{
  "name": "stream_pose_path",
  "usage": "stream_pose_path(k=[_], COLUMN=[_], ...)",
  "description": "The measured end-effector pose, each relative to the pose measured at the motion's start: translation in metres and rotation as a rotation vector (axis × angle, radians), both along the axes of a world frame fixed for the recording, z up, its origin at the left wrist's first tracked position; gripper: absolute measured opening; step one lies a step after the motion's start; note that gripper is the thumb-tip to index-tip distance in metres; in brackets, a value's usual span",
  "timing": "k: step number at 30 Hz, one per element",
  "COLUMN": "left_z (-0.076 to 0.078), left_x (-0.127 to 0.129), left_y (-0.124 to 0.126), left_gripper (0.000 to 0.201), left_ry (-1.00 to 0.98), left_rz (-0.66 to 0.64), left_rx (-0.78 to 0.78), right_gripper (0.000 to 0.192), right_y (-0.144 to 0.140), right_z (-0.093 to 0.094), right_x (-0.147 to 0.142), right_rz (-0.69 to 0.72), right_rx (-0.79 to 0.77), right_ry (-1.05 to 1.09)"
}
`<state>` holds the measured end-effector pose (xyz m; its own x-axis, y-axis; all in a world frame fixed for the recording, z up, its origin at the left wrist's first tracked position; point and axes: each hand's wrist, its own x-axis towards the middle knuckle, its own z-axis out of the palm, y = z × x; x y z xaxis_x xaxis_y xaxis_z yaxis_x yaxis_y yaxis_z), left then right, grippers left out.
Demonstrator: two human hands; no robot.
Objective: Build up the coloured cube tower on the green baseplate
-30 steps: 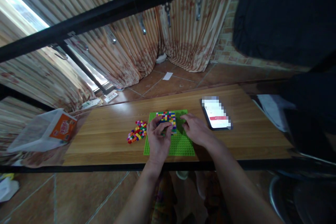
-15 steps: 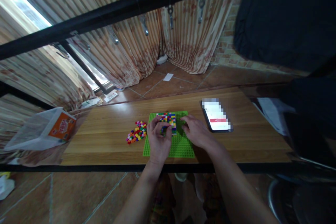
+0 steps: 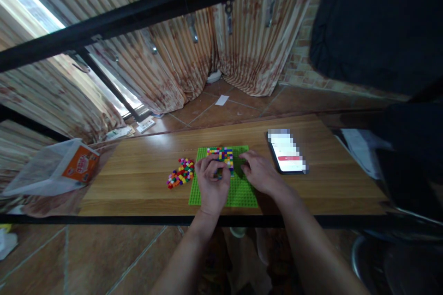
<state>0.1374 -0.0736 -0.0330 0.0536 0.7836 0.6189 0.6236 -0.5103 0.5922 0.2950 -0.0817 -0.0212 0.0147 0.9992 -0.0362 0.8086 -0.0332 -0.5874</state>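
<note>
A green studded baseplate (image 3: 238, 193) lies on the wooden table (image 3: 138, 184). A block of small multicoloured bricks (image 3: 221, 153) fills its far part. My left hand (image 3: 212, 183) rests on the plate with its fingertips pinched at the near edge of that block; what is between the fingers is too small to make out. Flat on the plate's right side lies my right hand (image 3: 259, 174), fingers touching the studs beside the block. A loose heap of coloured bricks (image 3: 180, 173) sits on the table just left of the plate.
A phone (image 3: 286, 152) with a lit screen lies to the right of the plate. At the table's left end a clear plastic tub with an orange label (image 3: 55, 166) lies tilted. A black bar crosses overhead. Striped curtains and tiled floor lie beyond.
My left fingers have closed tighter at the near edge of the brick block. The right hand has stayed in place on the plate.
</note>
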Motion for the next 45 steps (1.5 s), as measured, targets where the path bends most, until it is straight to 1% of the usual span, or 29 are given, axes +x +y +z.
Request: stream_pose_path(k=[4, 8, 15, 21, 27, 32, 34, 36, 38, 40, 42, 44, 45], left_z=[-0.001, -0.003, -0.003, -0.007, -0.01, -0.002, 0.001, 0.002, -0.002, -0.009, -0.016, -0.022, -0.024], left_x=[-0.001, -0.004, -0.009, -0.012, -0.016, -0.023, -0.029, -0.038, -0.054, -0.077, -0.102, -0.127, -0.136], left_y=[-0.001, -0.003, -0.008, -0.01, -0.011, -0.016, -0.019, -0.023, -0.025, -0.027, -0.028, -0.029, -0.029], left_gripper=[0.011, 0.009, 0.008, 0.015, 0.022, 0.029, 0.033, 0.035, 0.034, 0.03, 0.024, 0.02, 0.018], left_ry=[0.045, 0.14, 0.285, 0.324, 0.342, 0.369, 0.359, 0.31, 0.238, 0.175, 0.129, 0.09, 0.078], left_rz=[-0.023, -0.062, -0.102, -0.141, -0.16, -0.197, -0.171, -0.114, -0.045, 0.041, 0.173, 0.333, 0.387], left_rx=[0.052, 0.11, 0.136, 0.144, 0.1, 0.002, -0.019, -0.034, -0.041, -0.057, -0.117, -0.218, -0.264], right_gripper=[0.033, 0.033, 0.034, 0.035, 0.032, 0.031, 0.031, 0.031, 0.031, 0.03, 0.029, 0.029, 0.029], right_y=[0.001, 0.002, 0.003, 0.004, 0.006, 0.006, 0.006, 0.005, 0.004, 0.004, 0.003, 0.003, 0.003], right_z=[0.001, 0.0, 0.0, -0.002, -0.004, -0.003, -0.003, -0.003, -0.005, -0.007, -0.009, -0.01, -0.011], right_x=[-0.001, -0.001, -0.003, -0.003, -0.003, -0.003, -0.003, -0.002, -0.001, 0.001, 0.002, 0.002, 0.002], right_rz=[-0.003, -0.003, -0.002, 0.004, 0.012, 0.015, 0.015, 0.016, 0.015, 0.017, 0.019, 0.02, 0.021], right_rx=[-0.007, -0.014, -0.019, -0.03, -0.031, -0.023, -0.023, -0.014, 0.005, 0.023, 0.036, 0.039, 0.039], right_ry=[-0.006, -0.015, -0.038, -0.065, -0.099, -0.121, -0.13, -0.132, -0.125, -0.121, -0.128, -0.14, -0.145])
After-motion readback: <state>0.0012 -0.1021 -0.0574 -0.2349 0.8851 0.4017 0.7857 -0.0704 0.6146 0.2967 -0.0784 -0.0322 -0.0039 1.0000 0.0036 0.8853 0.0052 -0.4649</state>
